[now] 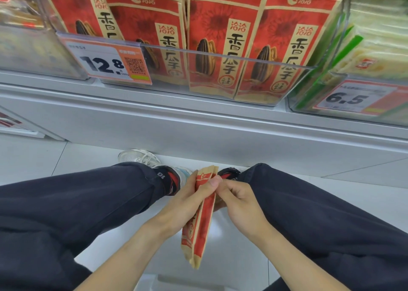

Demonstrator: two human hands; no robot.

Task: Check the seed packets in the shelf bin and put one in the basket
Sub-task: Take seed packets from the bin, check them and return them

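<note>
Together, hands (212,199) around seed packet (202,215)

Both bare forearms reach forward between the knees, the left hand (189,199) and right hand (237,200) meeting low, fingers and thumbs curled and pinching the same seed packet (202,222).
</note>
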